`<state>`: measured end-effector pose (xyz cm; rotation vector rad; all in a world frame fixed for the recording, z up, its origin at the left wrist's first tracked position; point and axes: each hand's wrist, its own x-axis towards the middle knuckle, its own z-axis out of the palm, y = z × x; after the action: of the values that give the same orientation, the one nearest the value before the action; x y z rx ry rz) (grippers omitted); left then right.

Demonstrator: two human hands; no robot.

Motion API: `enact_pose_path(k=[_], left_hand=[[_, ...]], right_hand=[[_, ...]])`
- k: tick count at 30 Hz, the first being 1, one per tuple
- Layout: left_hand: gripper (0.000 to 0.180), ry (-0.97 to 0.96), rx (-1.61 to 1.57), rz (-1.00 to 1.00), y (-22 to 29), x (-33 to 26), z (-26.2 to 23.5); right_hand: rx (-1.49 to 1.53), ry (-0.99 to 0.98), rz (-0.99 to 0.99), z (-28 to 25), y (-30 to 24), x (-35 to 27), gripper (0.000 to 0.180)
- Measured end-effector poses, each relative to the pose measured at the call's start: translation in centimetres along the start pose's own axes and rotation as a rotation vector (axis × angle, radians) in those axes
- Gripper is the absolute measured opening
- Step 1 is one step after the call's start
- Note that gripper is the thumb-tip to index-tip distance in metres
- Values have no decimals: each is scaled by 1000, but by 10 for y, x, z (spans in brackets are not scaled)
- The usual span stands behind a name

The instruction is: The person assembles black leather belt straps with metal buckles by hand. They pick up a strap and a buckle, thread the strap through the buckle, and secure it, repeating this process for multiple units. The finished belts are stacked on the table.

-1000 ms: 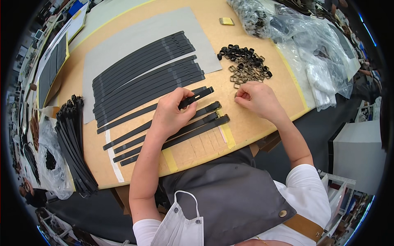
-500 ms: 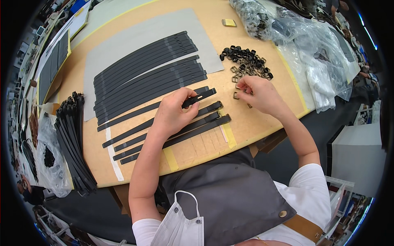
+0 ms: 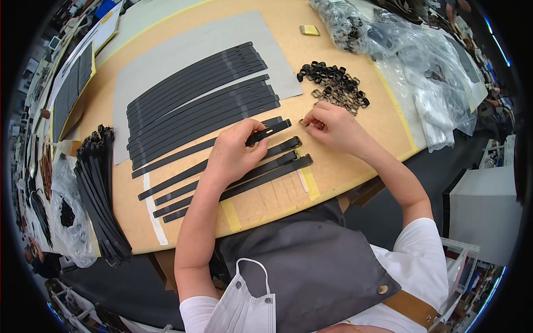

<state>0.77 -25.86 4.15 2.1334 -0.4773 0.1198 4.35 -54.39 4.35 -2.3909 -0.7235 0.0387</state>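
My left hand (image 3: 234, 151) pinches a black strap (image 3: 276, 130) close to its slotted right end, raising that end off the table. Just to the right, my right hand (image 3: 336, 129) has thumb and fingers closed on a small metal buckle (image 3: 302, 121), held apart from the strap's tip. Nearer to me lie a few black straps (image 3: 266, 179) with buckles at their right ends, partly behind my left forearm. Beyond my right hand is a pile of metal buckles (image 3: 337, 95), with black keeper loops (image 3: 321, 71) heaped along its far side.
Rows of flat black straps (image 3: 194, 77) rest on a grey sheet (image 3: 166, 62). A thick bundle of black straps (image 3: 95, 183) hangs over the table's left edge. Clear plastic bags (image 3: 427, 72) cover the far right, and a small yellow block (image 3: 309, 30) sits at the back.
My right hand has moved left from the buckle pile, bringing a buckle close to the strap's end. My left hand and its strap have hardly moved.
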Motion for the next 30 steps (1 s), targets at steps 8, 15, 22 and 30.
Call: enact_pose_path(k=[8,15,22,30], left_hand=[[21,0,0,-15,1,0,0],[21,-3,0,-25,-2,0,-3],[22,-11,-4,-30,-1,0,-1],[21,5,25,-36,-1,1,-5]], right_hand=[[111,1,133,-21,3,4,11],[34,-24,86,-10,-6,13,14],[106,-131,112,7,-10,19,17],[53,20,149,-15,-6,30,15]])
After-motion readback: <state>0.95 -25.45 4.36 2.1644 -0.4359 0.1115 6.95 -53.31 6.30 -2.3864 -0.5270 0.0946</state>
